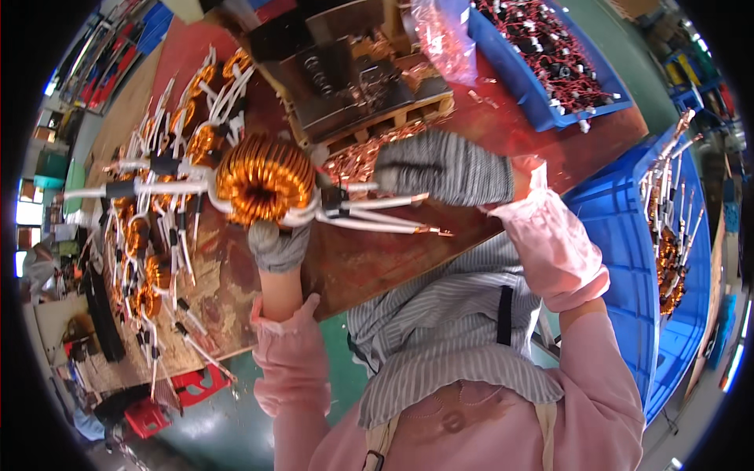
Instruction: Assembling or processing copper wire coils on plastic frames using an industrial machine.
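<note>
A large ring-shaped coil (265,179) wound with copper wire is held up over the table, its white-sleeved leads sticking out left and right. My left hand (280,246), in a grey knit glove, grips it from below, with the thumb at the ring's lower edge and the other fingers hidden behind it. My right hand (444,167), in a striped grey glove, is closed at the right-hand leads. The upper white lead (360,187) runs into its fingertips. Two more white leads (385,223) with bare copper ends pass below that hand.
Many similar coils (149,275) with white leads lie heaped at the left. A dark metal machine (338,82) on a wooden base stands ahead, copper scraps (353,161) around it. Blue bins (542,110) (620,259) hold red-wired parts and more coils at the right.
</note>
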Demonstrator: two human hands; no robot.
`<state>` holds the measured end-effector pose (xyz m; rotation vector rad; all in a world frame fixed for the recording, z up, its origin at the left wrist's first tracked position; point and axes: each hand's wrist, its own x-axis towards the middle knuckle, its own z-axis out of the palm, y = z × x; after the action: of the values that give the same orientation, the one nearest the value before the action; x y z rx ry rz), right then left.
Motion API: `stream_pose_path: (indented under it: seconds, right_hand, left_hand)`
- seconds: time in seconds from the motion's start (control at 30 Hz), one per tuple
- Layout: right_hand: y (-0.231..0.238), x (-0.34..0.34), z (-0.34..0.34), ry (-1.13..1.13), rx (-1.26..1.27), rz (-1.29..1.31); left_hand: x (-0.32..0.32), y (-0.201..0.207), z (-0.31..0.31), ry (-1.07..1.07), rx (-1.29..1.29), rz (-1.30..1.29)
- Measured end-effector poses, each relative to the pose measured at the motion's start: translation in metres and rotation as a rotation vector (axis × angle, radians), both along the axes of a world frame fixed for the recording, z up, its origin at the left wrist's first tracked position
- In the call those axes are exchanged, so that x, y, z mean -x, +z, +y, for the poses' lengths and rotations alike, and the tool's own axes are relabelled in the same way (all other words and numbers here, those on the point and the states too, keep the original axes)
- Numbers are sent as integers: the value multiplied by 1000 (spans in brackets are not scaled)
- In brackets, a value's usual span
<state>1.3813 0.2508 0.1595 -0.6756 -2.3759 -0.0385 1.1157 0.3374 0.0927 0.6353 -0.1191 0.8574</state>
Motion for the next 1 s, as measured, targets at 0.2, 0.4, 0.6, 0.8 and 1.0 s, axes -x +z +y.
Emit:
stream_pose_path:
  seconds: [0.2,0.4,0.6,0.8,1.0]
  right_hand:
    - [17,28,-2,-412,648,551]
    - [3,3,-18,-622,872,712]
    - [-9,23,-24,-660,594,-111]
    - [-24,30,-18,-718,511,-292]
    - [-7,18,-29,-640,716,293]
  left_hand:
    - [-9,28,-12,283,11,254]
    - [1,47,-11,397,135,116]
    - [23,25,19,317,58,-153]
    - [20,23,15,334,77,-30]
    - [8,27,6,360,91,127]
